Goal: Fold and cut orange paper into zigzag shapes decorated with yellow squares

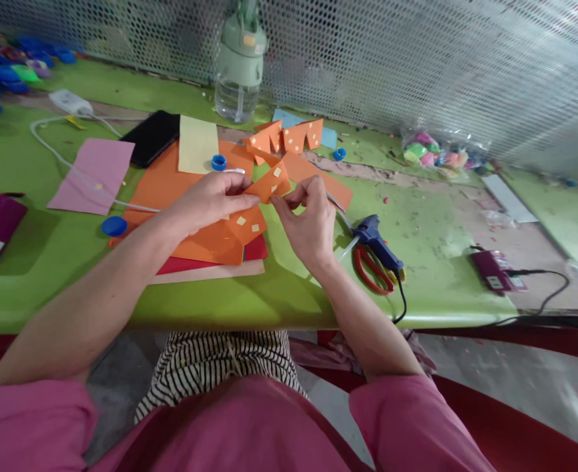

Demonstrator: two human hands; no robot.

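Observation:
An orange paper piece with small cream squares is held between my two hands above the table. My left hand is closed on its left side, thumb and fingers pinched. The fingertips of my right hand are pinched at the piece's right edge; whether they grip the paper or a small square is too small to tell. Below my left hand lie more orange sheets, some with cream squares. Folded orange pieces with squares stand behind my hands, and a plain orange sheet lies behind my right hand.
A blue glue gun and red-handled scissors lie right of my right hand. A bottle stands at the back, near a black phone. Pink paper, a white cable and a blue cap are on the left.

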